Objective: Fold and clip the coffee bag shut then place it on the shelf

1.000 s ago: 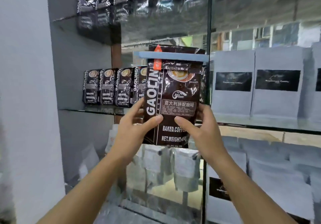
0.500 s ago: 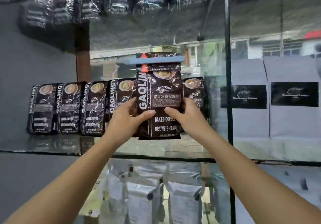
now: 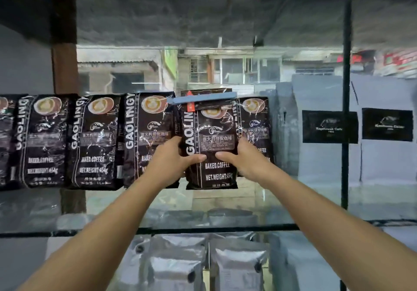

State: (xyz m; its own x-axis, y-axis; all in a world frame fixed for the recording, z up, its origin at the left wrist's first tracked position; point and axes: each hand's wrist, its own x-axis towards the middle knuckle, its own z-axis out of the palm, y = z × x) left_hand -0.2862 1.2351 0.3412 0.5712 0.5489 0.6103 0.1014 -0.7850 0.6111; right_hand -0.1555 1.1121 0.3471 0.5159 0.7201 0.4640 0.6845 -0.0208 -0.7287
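A dark brown coffee bag (image 3: 212, 173) stands upright at the centre of the head view, its folded top held shut by a long blue clip (image 3: 203, 98). My left hand (image 3: 168, 163) grips its left side and my right hand (image 3: 241, 161) grips its right side, thumbs across the front. The bag's base sits at or just above the glass shelf (image 3: 259, 202); I cannot tell whether it touches. It is in a gap within a row of matching bags.
Several identical dark coffee bags (image 3: 94, 141) line the shelf to the left, and one (image 3: 256, 123) stands just right of the held bag. Pale grey bags with black labels (image 3: 329, 128) fill the right side. Silver pouches (image 3: 178, 261) sit on the shelf below. A black upright post (image 3: 345, 110) divides the shelving.
Both hands have carried the clipped bag forward and down into the gap in the row on the glass shelf. The camera has moved closer to the shelf.
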